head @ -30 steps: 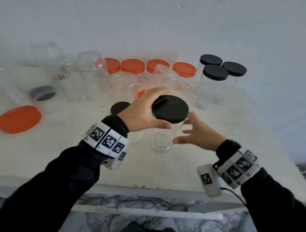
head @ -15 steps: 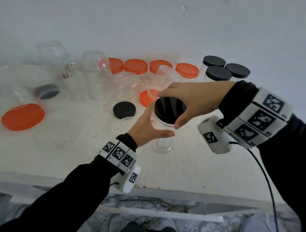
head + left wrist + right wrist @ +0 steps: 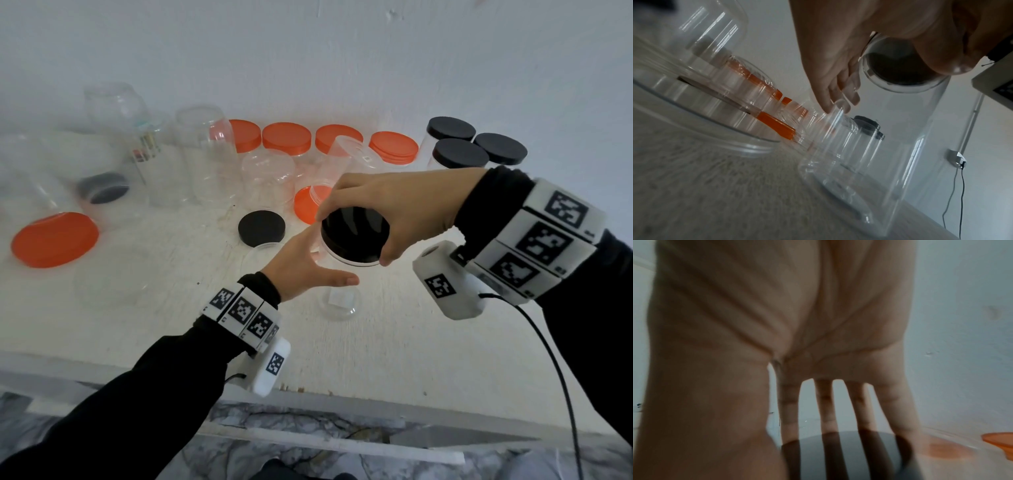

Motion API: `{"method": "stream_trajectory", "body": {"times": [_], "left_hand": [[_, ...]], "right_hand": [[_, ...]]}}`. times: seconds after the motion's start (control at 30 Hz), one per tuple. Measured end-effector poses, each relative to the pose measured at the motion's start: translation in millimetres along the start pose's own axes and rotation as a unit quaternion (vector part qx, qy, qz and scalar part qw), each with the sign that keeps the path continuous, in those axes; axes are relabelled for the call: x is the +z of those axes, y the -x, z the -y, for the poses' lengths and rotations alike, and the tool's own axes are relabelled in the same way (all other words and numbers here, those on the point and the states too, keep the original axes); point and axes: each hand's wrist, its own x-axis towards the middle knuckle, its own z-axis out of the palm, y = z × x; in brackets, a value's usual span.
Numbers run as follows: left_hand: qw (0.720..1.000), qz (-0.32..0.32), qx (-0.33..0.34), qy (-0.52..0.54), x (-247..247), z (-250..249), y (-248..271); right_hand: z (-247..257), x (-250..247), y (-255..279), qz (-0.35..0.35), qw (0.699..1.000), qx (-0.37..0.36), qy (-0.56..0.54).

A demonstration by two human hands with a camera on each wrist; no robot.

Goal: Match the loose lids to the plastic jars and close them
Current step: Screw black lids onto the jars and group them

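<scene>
A clear plastic jar point(image 3: 337, 298) stands mid-table with a black lid point(image 3: 363, 243) on its mouth. My right hand point(image 3: 352, 236) comes down from above, its fingers and thumb curled round the lid's rim. In the right wrist view the spread fingers point(image 3: 826, 410) reach down onto the dark lid point(image 3: 849, 456). My left hand point(image 3: 322, 263) holds the jar's body from the left, thumb in front and fingers behind. The left wrist view shows those fingers point(image 3: 838, 91) along the jar wall point(image 3: 890, 146), with the lid point(image 3: 900, 68) seen from below through the plastic.
A loose black lid point(image 3: 262, 228) lies just left of the jar. A big orange lid point(image 3: 54, 240) lies far left, a small orange lid point(image 3: 308, 209) behind. Open clear jars point(image 3: 205, 150) crowd the back left. Orange-lidded jars point(image 3: 287, 138) and black-lidded jars point(image 3: 460, 154) line the wall.
My left hand came off the lid and dropped to the jar's side. My right hand rose from beside the jar and took the lid from above. Little has moved in the last half second.
</scene>
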Motion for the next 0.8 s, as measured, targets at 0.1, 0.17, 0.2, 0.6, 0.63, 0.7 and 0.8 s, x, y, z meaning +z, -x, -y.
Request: {"method": "stream_trajectory", "body": {"times": [0.1,0.17,0.2,0.6,0.63,0.7,0.8], "left_hand": [[1.000,0.005,-0.011,0.004,-1,2,0],[1.000,0.005,-0.012,0.004,-1,1,0],[1.000,0.006,-0.012,0.003,-1,1,0],[1.000,-0.004,0.007,-0.025,-1,-5,1],[1.000,-0.007,0.010,-0.027,-1,-4,1],[1.000,-0.009,0.012,-0.025,-2,-4,1],[1.000,-0.011,0.011,-0.019,0,-2,1]], "right_hand": [[0,-1,0,0.011,1.000,-0.007,-0.009],[1,-1,-1,0.012,1.000,-0.009,-0.005],[2,-1,-1,0.010,1.000,-0.010,0.001],[5,1,-8,-0.048,0.996,0.072,0.038],[7,2,-8,-0.056,0.994,0.079,0.043],[10,4,-8,-0.075,0.991,0.092,0.054],[13,7,-7,-0.102,0.987,0.109,0.064]]}}
